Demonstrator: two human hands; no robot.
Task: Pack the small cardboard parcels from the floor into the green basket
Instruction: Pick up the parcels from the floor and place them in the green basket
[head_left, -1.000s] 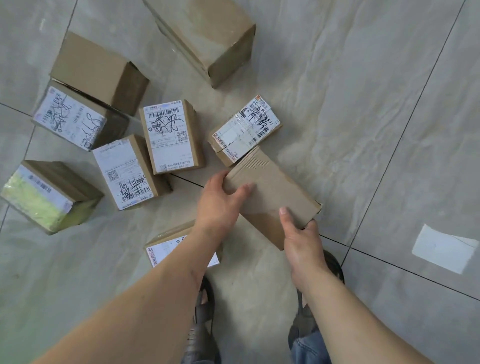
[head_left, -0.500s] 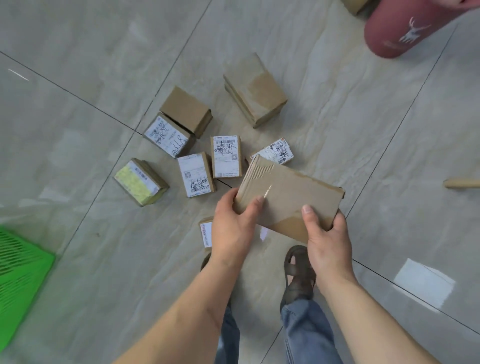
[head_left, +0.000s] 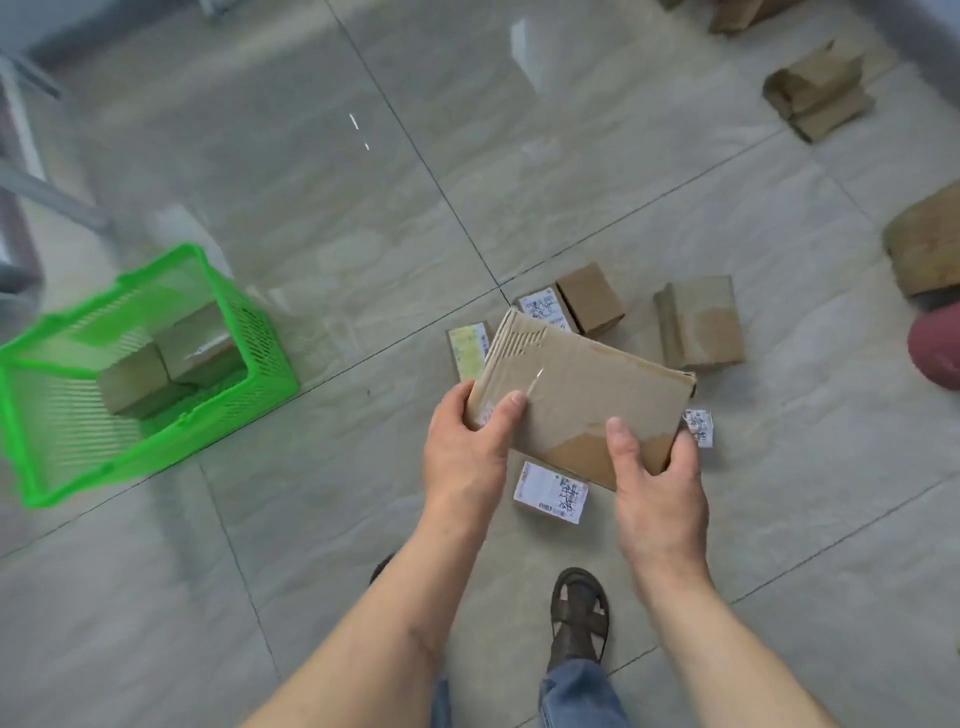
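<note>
Raised — parcel (head_left: 582, 400) | left grip (head_left: 467, 452), right grip (head_left: 657, 493) clasp ends — basket (head_left: 260, 332) left

Open tiled floor (head_left: 363, 249) between the held parcel (head_left: 582, 395) and the green basket (head_left: 260, 332) to the left, nothing standing in that stretch. Inside the basket, two boxes (head_left: 166, 364) against the far side, the near half bare. Loose parcels (head_left: 698, 322) crowded beneath and beyond the hands.

A brown sandal (head_left: 579, 616) stands on grey tiled floor (head_left: 363, 234).
</note>
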